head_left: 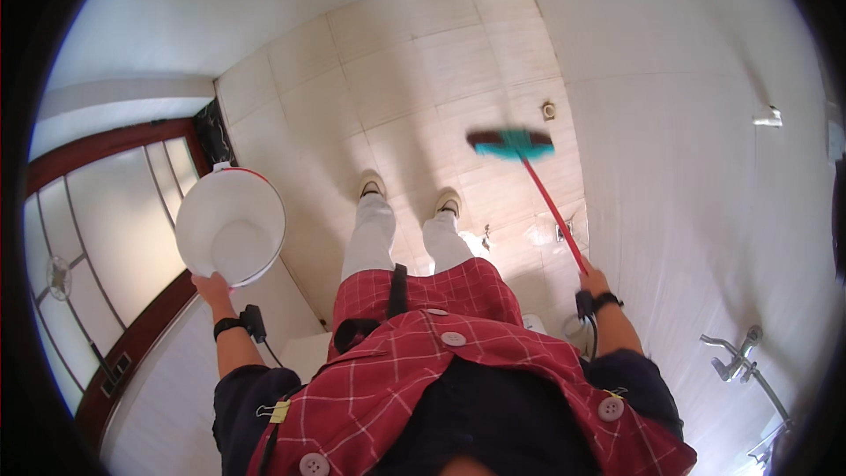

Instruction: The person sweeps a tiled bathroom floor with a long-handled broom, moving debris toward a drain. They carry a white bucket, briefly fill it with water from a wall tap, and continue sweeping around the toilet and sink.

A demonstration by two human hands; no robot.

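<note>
My left hand (214,288) grips the near rim of a white bucket (196,220), its fingers partly hidden by the bucket's edge. The bucket is tipped so that its inside faces up toward me, and nothing shows in it. A red line runs along part of its rim. On the other side, my right hand (595,280) is closed around the upper end of a broom (553,211) with a thin red handle. The broom's wide teal head with dark bristles (511,143) is over the tiled floor ahead of my feet, slightly blurred.
Beige tiles (388,79) cover the floor. A floor drain (549,111) lies near the right wall, and a second fitting (564,229) is beside the broom handle. At left stands a wood-framed glass door (132,211). A metal tap (736,357) juts from the right wall.
</note>
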